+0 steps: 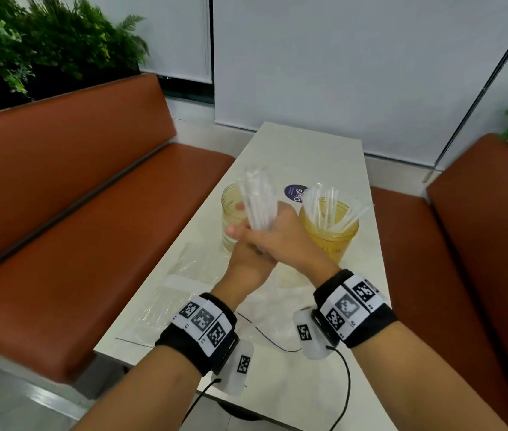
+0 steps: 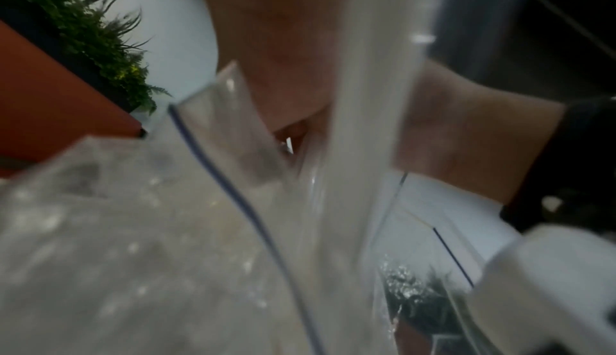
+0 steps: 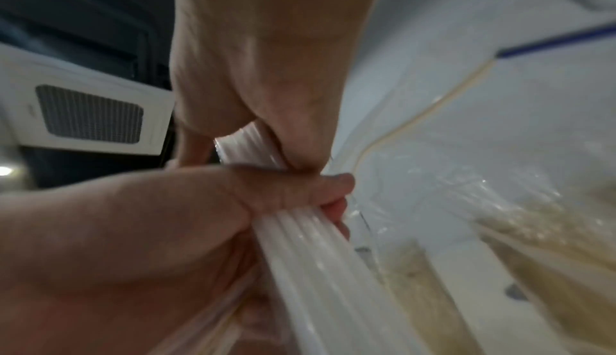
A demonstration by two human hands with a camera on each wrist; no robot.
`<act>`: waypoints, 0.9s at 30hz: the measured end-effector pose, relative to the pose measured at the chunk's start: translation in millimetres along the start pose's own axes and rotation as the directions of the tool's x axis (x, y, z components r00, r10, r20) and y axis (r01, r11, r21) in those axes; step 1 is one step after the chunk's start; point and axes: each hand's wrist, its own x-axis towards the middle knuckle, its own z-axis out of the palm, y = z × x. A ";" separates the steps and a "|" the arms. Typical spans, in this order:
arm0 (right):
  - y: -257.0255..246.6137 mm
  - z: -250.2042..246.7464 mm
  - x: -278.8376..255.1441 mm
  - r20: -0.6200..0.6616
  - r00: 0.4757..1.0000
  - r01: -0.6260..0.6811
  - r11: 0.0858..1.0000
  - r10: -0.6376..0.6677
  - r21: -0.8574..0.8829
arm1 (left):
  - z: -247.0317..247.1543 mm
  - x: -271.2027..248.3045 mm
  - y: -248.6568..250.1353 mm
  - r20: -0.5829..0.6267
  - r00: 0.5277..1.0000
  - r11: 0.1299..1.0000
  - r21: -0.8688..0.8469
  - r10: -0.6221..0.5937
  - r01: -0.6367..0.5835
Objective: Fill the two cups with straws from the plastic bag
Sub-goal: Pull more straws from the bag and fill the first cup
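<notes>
A narrow white table (image 1: 324,144) runs between two rust-brown benches (image 1: 75,188), with a clear plastic bag (image 1: 165,293) lying flat and slack near its left edge, close to the person. Toward the middle of the table stand two translucent yellowish cups: the right cup (image 1: 330,234) already bristles with clear straws, while the left cup (image 1: 231,213), nearer the left edge, looks empty, though the hands partly hide it. Above that cup both hands meet on a bundle of straws (image 1: 259,200) held nearly upright; the right hand (image 1: 280,237) wraps its fingers and thumb round the bundle from above, and the left hand (image 1: 249,269) grips its lower end from beneath, as the right wrist view confirms. The step in hand appears to be loading the second cup. The next move calls for lowering the bundle's ends inside the left cup's rim, then loosening both grips together so the straws fan out without tipping the light cup.
</notes>
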 end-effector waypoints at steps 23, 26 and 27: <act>7.9 -133.5 90.8 -0.634 0.763 0.193 0.980 -0.126 0.038 | -36.5 -0.9 -14.0 0.054 0.996 0.972 0.228 -0.073 0.059; 74.0 -124.4 92.1 -0.602 0.797 -0.013 0.998 0.044 0.057 | -41.7 0.1 -13.5 0.069 0.996 0.960 0.279 -0.060 0.038; 88.5 -121.4 90.6 -0.596 0.797 -0.069 0.995 0.098 0.071 | -43.0 0.5 -13.2 0.071 0.996 0.953 0.300 -0.054 0.031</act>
